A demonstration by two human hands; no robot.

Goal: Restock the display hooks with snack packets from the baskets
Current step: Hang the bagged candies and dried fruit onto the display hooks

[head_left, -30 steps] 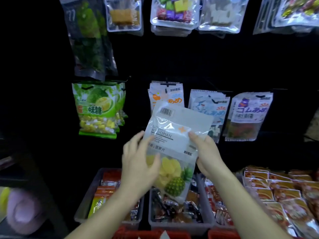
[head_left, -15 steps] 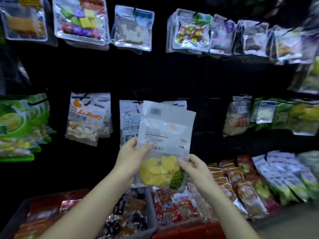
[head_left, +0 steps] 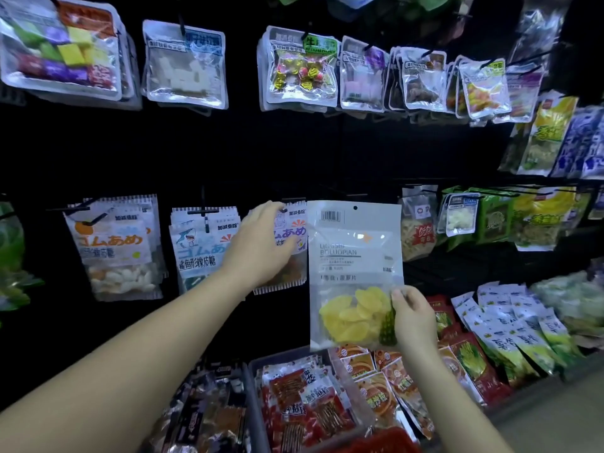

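Note:
A white-and-clear pineapple slice packet [head_left: 354,256] stands upright in front of the dark display wall, its hang hole at the top. My right hand [head_left: 412,317] pinches its lower right edge. My left hand [head_left: 261,246] is off the packet and reaches to the purple gummy packets [head_left: 292,237] hanging on a hook just left of it, fingers spread over their top. Whether those fingers grip anything is hidden.
Shark gummy packets [head_left: 199,243] and orange gummy packets [head_left: 114,246] hang further left. Rows of clear snack bags [head_left: 300,70] hang above. Grey baskets [head_left: 253,403] of red and orange packets sit below; green packets [head_left: 510,325] slope down at the right.
My view swung right along the wall. My left hand let go of the pineapple packet and reached up to the hanging purple gummies; my right hand alone now holds the packet, shifted right.

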